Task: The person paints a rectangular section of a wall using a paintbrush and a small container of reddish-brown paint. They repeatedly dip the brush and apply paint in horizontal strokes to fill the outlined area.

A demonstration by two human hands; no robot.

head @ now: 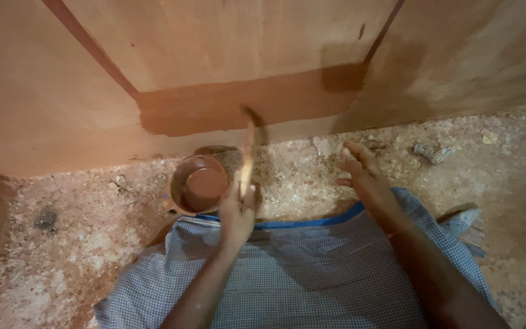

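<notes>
Brush (pixel 249 143), wooden-handled, blurred in the head view, is standing near upright with its dark bristle end touching the lower edge of the wet reddish-brown painted band (pixel 245 103) on the wooden panel (pixel 214 42). Left hand (pixel 238 210) is gripping the handle's lower end, fingers wrapped closed around it, forearm rising from the lap. Right hand (pixel 363 176) is resting unclenched, fingers loosely spread, holding nothing, its fingertips lying on the floor near the panel's base. Paint bowl (pixel 199 184), round, brown-stained, is sitting on the ground just beside the left hand and is holding reddish-brown liquid. Checked blue-and-white cloth (pixel 312 274) with a solid blue hem is covering the person's lap below both hands. Dusty, sawdust-strewn floor (pixel 80 244) is spreading around bowl and cloth. Small stone fragments (pixel 430 151) are lying on the ground to the right, well apart from the bowl.
</notes>
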